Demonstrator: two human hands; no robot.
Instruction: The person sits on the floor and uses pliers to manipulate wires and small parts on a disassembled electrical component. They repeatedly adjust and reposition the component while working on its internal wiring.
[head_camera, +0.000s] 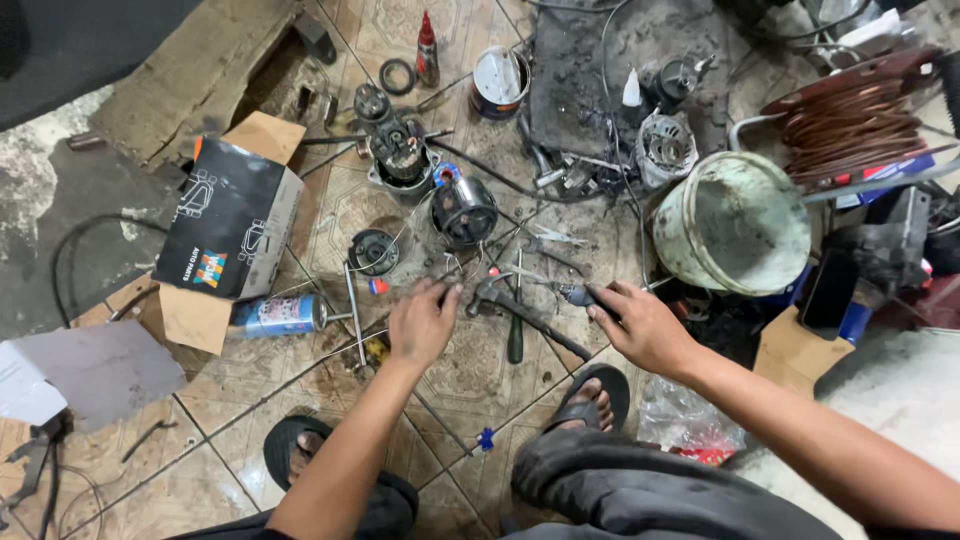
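Two hands reach to the floor: left hand (422, 322) flat and open beside the hammer (525, 315); right hand (640, 325) grips a small tool (578, 294). The bucket (735, 222) (dirty, pale) seems empty.

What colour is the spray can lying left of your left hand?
Mostly blue, with a silver top: the spray can shows best in the head view.

Tiled floor (470, 380) carries box (232, 220), bucket (735, 222), hammer (525, 312).
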